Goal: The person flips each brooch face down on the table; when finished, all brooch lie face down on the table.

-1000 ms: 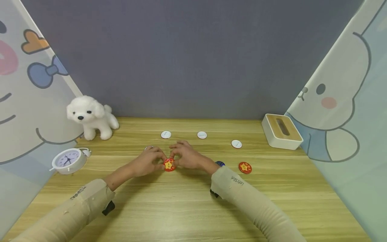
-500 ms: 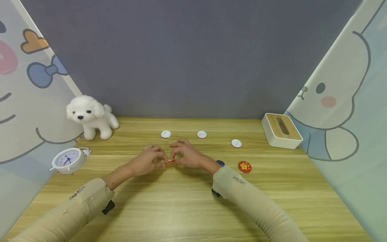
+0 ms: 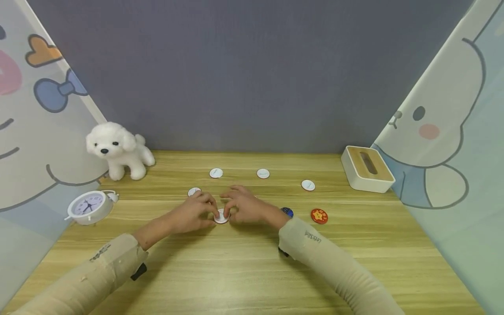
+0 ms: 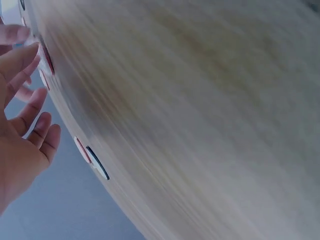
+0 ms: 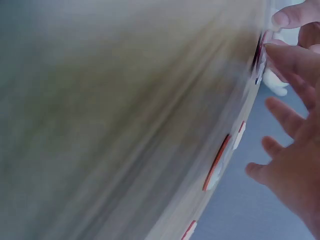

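Note:
A round badge point(image 3: 221, 216), white face up with a thin red rim, lies between my two hands in the head view. My left hand point(image 3: 194, 213) pinches its left edge with thumb and index finger. At the opposite edge, the thumb and index finger of my right hand point(image 3: 246, 207) hold it too. In the left wrist view the badge point(image 4: 46, 59) appears nearly edge-on, close over the wooden table. The other fingers of both hands spread loosely beyond it. Another white disc point(image 3: 194, 191) sits just behind my left knuckles.
Three white discs lie farther back, including one at the right point(image 3: 308, 185). A blue badge point(image 3: 287, 212) is partly behind my right wrist, with a red star badge point(image 3: 319, 216) beyond. A toy dog point(image 3: 118, 148), alarm clock point(image 3: 89, 207) and tissue box point(image 3: 368, 170) stand around the table's sides.
The badge between my hands has flipped: its red, yellow-starred face showed first, then it stood nearly edge-on, and now its white face shows. Both hands have stayed almost in place.

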The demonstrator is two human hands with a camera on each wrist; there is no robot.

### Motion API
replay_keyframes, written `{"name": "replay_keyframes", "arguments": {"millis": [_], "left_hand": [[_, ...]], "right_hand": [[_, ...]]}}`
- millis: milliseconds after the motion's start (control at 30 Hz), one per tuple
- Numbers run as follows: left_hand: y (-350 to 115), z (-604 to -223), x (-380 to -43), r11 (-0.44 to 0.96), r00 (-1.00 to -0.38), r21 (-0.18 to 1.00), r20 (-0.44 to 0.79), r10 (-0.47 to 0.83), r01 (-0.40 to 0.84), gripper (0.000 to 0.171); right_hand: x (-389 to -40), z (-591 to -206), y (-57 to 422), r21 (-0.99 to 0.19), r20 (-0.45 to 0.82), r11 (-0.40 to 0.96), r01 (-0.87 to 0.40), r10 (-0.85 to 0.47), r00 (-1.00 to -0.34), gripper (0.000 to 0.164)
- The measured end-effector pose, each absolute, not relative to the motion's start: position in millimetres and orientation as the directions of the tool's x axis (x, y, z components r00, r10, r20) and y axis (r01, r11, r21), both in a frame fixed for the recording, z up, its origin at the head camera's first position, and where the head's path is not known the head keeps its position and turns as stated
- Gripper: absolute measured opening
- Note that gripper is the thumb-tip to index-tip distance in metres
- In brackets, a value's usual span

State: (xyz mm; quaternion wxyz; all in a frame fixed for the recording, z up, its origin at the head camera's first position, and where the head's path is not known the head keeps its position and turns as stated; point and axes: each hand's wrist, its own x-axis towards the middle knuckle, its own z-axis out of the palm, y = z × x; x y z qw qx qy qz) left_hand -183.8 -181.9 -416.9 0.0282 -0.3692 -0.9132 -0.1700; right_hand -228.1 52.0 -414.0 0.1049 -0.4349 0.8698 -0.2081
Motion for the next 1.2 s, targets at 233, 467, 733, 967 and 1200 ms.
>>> {"name": "replay_keyframes", "arguments": {"millis": [233,467,733,967,1200], "left_hand": [[-183,-419,-183,0.659,-0.715,0.292,0.162,0.68,0.693,0.015],[-176,-412,-191,0.663,-0.735,0.347,0.135,0.665,0.663,0.016],[-155,-399,-200,0.646,-0.744,0.427,0.108,0.659,0.633,0.022],[-128,-390,-209,0.618,-0.72,0.434,0.113,0.684,0.655,0.031],[-103,-389,-219,0.601,-0.704,0.433,0.119,0.7,0.671,0.033]], "right_hand": [[-225,-413,53,-0.382,-0.052,0.567,-0.73,-0.802,-0.596,0.015],[-229,-401,69,-0.462,-0.055,0.579,-0.672,-0.775,-0.63,0.021],[-236,-392,98,-0.526,-0.039,0.593,-0.61,-0.733,-0.679,0.033],[-234,-387,127,-0.618,-0.011,0.58,-0.531,-0.682,-0.732,0.043],[-228,-386,156,-0.633,0.013,0.591,-0.5,-0.638,-0.77,0.05]]}}
